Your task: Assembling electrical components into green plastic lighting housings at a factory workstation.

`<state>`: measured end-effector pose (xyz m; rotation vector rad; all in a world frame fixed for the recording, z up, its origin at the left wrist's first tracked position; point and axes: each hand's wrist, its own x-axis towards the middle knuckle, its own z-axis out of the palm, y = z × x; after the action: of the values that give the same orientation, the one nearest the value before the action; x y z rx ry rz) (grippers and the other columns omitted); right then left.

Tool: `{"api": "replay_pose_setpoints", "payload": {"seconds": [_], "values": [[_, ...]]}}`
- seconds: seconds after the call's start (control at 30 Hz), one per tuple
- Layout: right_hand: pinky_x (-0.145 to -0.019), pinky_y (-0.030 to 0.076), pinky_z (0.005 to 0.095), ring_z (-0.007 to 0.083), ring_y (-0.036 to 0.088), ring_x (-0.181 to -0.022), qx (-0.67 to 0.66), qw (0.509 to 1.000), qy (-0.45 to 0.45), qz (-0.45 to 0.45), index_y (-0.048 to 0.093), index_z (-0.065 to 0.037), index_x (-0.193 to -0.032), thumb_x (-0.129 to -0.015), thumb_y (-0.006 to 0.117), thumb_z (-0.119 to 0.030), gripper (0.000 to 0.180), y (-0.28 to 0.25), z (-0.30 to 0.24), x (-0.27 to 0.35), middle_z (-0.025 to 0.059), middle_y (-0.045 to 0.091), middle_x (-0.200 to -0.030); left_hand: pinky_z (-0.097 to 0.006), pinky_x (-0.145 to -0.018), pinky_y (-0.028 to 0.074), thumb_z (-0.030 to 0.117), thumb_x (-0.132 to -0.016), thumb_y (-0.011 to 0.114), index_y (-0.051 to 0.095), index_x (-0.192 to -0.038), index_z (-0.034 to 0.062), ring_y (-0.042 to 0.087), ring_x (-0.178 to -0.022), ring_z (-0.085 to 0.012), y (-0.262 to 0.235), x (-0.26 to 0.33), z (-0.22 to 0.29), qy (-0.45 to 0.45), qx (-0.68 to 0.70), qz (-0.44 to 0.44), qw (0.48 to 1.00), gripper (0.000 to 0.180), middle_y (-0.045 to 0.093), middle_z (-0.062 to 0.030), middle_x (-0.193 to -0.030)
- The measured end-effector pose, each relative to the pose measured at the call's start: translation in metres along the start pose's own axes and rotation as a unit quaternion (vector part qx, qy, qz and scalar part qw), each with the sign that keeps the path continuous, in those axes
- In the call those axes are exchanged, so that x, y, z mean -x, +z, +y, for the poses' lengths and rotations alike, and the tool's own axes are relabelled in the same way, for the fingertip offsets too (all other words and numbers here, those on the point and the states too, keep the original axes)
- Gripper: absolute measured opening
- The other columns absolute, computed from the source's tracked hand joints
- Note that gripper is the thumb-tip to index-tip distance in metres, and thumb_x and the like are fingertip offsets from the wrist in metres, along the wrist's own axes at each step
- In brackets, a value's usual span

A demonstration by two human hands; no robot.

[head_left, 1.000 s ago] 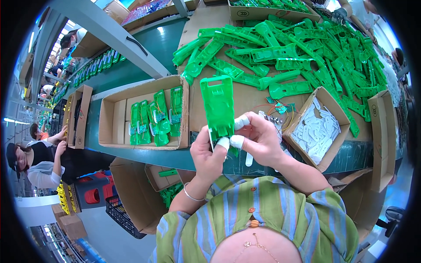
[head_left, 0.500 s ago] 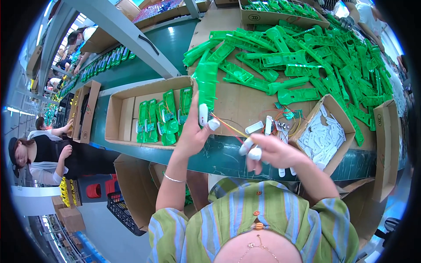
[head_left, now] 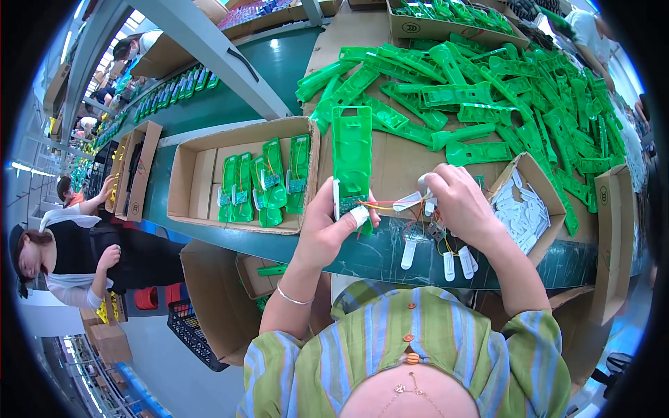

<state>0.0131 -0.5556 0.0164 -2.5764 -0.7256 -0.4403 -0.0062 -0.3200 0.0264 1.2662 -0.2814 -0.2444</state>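
Observation:
My left hand (head_left: pixel 326 235) is closed around the lower end of a long green plastic housing (head_left: pixel 352 146), held upright with its hollow, ribbed inside showing. A small green circuit board (head_left: pixel 353 203) sits in that lower end under my thumb, with a white strip along the housing's left edge. Red and yellow wires (head_left: pixel 382 205) run from the board toward the right. My right hand (head_left: pixel 461 202) is closed, fingertips pinched over a cluster of wires and small parts; what they grip is hidden. White covers wrap some of my fingertips. White plastic pieces (head_left: pixel 408 254) lie just below.
Left of my hands, a cardboard box (head_left: pixel 191 184) holds several wired green housings. Many bare green housings (head_left: pixel 474 94) heap at the back and right. A small box of white pieces (head_left: pixel 523 216) stands right. A metal post (head_left: pixel 216 59) rises back left; a person (head_left: pixel 77 244) stands far left.
The green housing has turned, so its open inside and board now show. My right hand has moved right and up, from the wires' ends to the small parts.

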Motion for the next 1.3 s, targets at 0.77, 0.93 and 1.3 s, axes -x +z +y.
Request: {"api": "replay_pose_setpoints", "payload": {"seconds": [0.77,0.93,1.3], "values": [[-0.053,0.044,0.0301,0.0247,0.057,-0.059,-0.364,0.925,0.022,0.106,0.041,0.003,-0.103,-0.080,0.054,-0.005,0.027,0.008,-0.077,0.005,0.0128,0.055,-0.078,-0.028,-0.079,0.042,-0.005,-0.079,0.048,0.038,-0.110,0.0013,0.052,-0.090,-0.0141,0.038,0.009,-0.011,0.083,-0.070,0.067,0.992,0.033,0.052,-0.0096,-0.100],[-0.051,0.046,0.0343,0.0284,0.059,-0.059,-0.322,0.941,0.006,0.101,0.034,0.006,-0.102,-0.081,0.055,-0.006,0.031,0.012,-0.083,0.011,0.0156,0.056,-0.077,-0.029,-0.080,0.042,0.000,-0.082,0.050,0.036,-0.112,0.0015,0.052,-0.089,-0.0161,0.039,0.008,-0.020,0.144,-0.130,0.076,0.978,0.033,0.050,-0.0106,-0.101],[-0.050,0.041,0.0407,0.0318,0.051,-0.057,-0.172,0.954,-0.146,0.197,0.042,0.003,-0.108,-0.062,0.056,0.005,0.048,-0.006,-0.045,-0.012,0.0169,0.052,-0.077,-0.029,-0.078,0.045,-0.002,-0.079,0.051,0.028,-0.128,0.0024,0.056,-0.089,-0.0149,0.028,0.024,-0.038,0.037,-0.156,0.046,0.986,0.054,0.054,-0.0105,-0.102]]}}
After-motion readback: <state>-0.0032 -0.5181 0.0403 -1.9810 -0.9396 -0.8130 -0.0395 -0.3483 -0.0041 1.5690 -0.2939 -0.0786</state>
